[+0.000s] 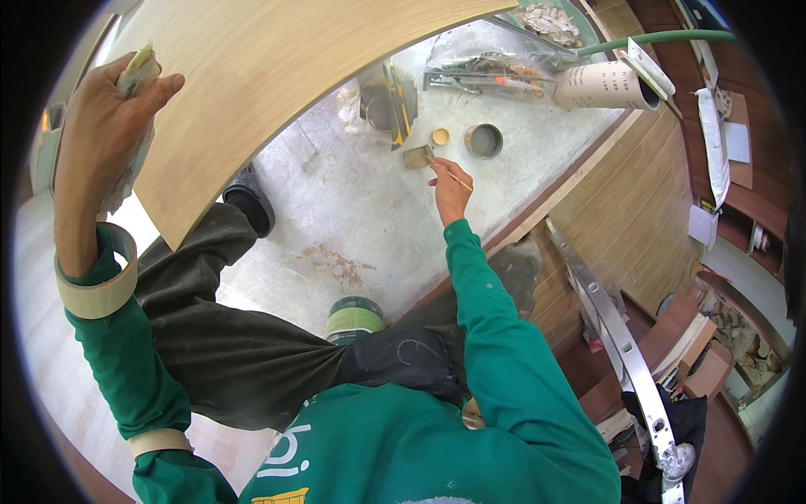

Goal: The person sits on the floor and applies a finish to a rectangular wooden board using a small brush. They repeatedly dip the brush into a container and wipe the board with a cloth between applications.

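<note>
My left hand [101, 134], raised at the upper left beside a curved wood-grain panel [277, 67], is closed around a crumpled pale rag [138, 74]. A wide roll of tape [99, 294] circles that forearm, and a narrower roll [159, 440] sits further up the sleeve. My right hand [453, 191] reaches down and pinches a thin wooden-handled brush [457, 179]. The brush's tip is at a small square grey-brown piece [416, 157], which may be a tray or a pad. Just beyond stand a small yellow-topped pot [440, 136] and an open grey tin [484, 141].
Yellow-and-black tools [399, 105] lie near a plastic bag [491, 74] and a cardboard tube [596, 86]. A green-labelled bucket [353, 319] stands between my legs. At the right, a perforated metal bar [617, 340] slants past wooden shelving, with a green hose [672, 36] above.
</note>
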The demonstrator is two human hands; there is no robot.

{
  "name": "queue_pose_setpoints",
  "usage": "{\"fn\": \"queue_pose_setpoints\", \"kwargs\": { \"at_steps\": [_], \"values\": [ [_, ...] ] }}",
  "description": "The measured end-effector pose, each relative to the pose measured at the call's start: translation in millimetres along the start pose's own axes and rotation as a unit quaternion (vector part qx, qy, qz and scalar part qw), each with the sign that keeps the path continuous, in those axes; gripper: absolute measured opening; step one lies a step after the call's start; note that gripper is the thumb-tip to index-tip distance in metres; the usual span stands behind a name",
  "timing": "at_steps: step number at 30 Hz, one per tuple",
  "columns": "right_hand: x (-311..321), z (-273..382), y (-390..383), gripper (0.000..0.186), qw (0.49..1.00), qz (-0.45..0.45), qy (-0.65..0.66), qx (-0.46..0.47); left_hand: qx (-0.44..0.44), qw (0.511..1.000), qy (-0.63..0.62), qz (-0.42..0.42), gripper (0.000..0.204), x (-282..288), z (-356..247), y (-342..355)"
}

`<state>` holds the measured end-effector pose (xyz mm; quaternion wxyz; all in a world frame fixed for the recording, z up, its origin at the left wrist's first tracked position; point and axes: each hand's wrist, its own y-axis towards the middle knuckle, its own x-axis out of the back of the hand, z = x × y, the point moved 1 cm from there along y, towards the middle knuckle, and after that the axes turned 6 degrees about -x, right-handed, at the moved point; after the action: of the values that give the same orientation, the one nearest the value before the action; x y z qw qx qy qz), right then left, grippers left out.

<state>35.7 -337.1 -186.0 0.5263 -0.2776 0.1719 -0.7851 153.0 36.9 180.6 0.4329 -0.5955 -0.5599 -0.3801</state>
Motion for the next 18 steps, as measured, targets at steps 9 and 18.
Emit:
{"fn": "queue_pose_setpoints", "kwargs": {
  "at_steps": [9,18],
  "values": [
    [17,10,-2,0.027,0.999,-0.001,0.031,0.019,-0.023,0.999,-0.037,-0.012,0.031,5,-17,-1],
    [52,184,-82,0.032,0.917,0.21,0.338,0.028,0.029,0.998,0.014,0.047,0.017,9,-29,-1]
  ]
}}
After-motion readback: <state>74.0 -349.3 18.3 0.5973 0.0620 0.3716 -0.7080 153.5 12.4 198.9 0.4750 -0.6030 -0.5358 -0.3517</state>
